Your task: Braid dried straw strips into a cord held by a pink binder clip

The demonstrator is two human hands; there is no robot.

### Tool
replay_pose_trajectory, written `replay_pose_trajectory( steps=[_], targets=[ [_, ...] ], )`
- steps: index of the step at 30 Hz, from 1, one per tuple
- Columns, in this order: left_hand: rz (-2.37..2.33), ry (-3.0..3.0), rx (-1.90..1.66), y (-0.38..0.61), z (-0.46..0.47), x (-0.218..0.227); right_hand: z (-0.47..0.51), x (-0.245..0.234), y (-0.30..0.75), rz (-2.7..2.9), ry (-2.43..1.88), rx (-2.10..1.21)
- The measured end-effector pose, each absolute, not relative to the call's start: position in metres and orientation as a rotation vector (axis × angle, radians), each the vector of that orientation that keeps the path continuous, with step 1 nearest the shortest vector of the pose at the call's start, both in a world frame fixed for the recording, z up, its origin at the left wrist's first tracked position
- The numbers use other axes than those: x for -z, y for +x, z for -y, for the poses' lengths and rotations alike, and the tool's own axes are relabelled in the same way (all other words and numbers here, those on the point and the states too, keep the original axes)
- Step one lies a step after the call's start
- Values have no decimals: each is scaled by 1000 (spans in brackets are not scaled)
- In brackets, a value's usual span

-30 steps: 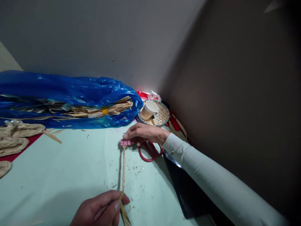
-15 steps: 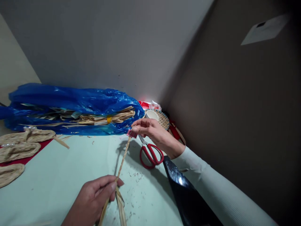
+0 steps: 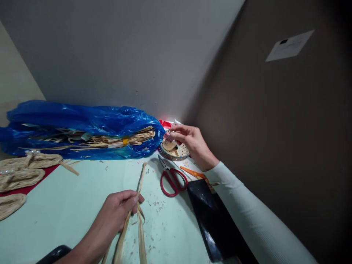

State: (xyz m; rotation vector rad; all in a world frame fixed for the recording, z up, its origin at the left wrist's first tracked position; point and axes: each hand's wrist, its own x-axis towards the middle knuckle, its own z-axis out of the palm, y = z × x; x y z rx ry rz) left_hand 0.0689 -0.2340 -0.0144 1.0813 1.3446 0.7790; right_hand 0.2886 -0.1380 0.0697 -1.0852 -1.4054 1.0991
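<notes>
My left hand [image 3: 118, 212] pinches a braided straw cord [image 3: 140, 180] near the front of the pale green table [image 3: 71, 205]. The braid's free end lies on the table pointing away from me, and loose straw strips trail down below my fingers. My right hand [image 3: 189, 141] is stretched out over a small woven basket [image 3: 176, 151] at the back, fingers pinched on a small pink binder clip [image 3: 167, 135]. The clip is off the braid.
Red-handled scissors [image 3: 172, 179] lie beside the basket, with an orange tool [image 3: 194, 172] to their right. A blue plastic bag of straw [image 3: 82, 128] lines the back wall. Coiled braids [image 3: 24, 170] sit at the left. A black glossy object [image 3: 217, 223] lies at the right front.
My right hand lifted the pink clip off the braid's end and carried it back over the woven basket. The braid's end dropped onto the table. My left hand kept its hold.
</notes>
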Motion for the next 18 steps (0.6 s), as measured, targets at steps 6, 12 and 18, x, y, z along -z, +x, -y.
replay_pose_trajectory(
  steps=[6, 12, 18],
  targets=[
    [-1335, 1011, -742, 68, 228, 11, 166, -48, 281, 1530, -1196, -1310],
    [-1291, 1074, -707, 64, 227, 19, 183, -26, 267, 1463, -1253, -1555],
    [-1305, 1187, -693, 62, 231, 23, 185, -23, 265, 1480, -1333, -1655]
  ],
)
